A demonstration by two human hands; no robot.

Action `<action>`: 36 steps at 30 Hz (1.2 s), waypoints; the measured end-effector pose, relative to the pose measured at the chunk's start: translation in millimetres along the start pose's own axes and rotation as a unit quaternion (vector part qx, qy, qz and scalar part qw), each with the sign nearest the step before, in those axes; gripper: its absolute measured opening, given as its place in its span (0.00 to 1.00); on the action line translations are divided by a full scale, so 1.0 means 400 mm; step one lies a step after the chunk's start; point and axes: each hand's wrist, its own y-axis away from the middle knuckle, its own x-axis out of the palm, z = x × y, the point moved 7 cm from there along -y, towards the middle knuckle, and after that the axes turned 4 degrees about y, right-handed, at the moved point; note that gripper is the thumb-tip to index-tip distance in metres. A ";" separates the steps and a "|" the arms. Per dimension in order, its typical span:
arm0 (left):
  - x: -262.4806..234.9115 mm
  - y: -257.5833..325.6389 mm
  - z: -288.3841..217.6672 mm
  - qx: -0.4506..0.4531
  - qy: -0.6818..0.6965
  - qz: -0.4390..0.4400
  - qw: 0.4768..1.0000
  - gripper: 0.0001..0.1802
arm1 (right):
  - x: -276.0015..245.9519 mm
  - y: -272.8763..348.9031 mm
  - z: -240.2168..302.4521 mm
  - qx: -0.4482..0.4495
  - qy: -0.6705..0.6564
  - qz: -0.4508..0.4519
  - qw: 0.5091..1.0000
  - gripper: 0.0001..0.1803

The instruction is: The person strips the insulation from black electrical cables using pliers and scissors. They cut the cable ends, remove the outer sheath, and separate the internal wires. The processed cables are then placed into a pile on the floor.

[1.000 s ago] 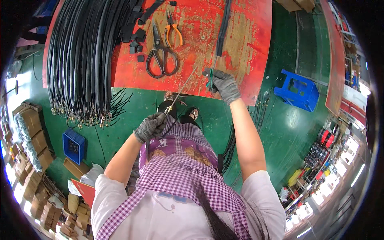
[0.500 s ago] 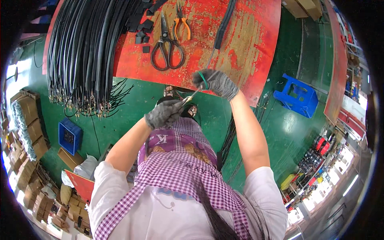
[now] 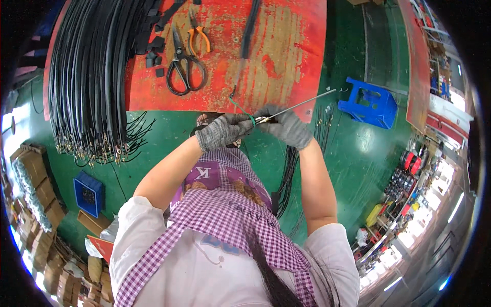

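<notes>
My left hand (image 3: 224, 132), in a grey knit glove, is closed with its fingertips at a thin green cord (image 3: 239, 106). The cord runs up toward the table edge, where a dark, blurred end lies near it. My right hand (image 3: 290, 130), gloved alike, grips a thin grey metal rod (image 3: 309, 102) that slants up to the right. Between the two hands sit brass-coloured cable terminals (image 3: 262, 119); which fingers pinch them is partly hidden. Beyond my hands a black cable sleeve (image 3: 250, 30) lies on the table, with a thin strand coming from its near end.
The worn red table (image 3: 286, 66) holds black-handled scissors (image 3: 186, 71), orange-handled pliers (image 3: 198, 41) and small black pieces (image 3: 153, 56). A thick bundle of black cables (image 3: 92, 66) hangs over its left edge. A blue stool (image 3: 368, 105) and a blue crate (image 3: 88, 193) stand on the green floor.
My hands have come together at the near table edge. The rod, earlier pointing up toward the black sleeve, now slants to the right. The green cord has shifted from my right hand to my left fingertips.
</notes>
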 end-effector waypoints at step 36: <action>0.400 0.146 0.105 0.274 -0.403 0.088 0.869 0.18 | 0.120 0.472 -0.019 -0.223 -0.160 -0.185 0.944 0.16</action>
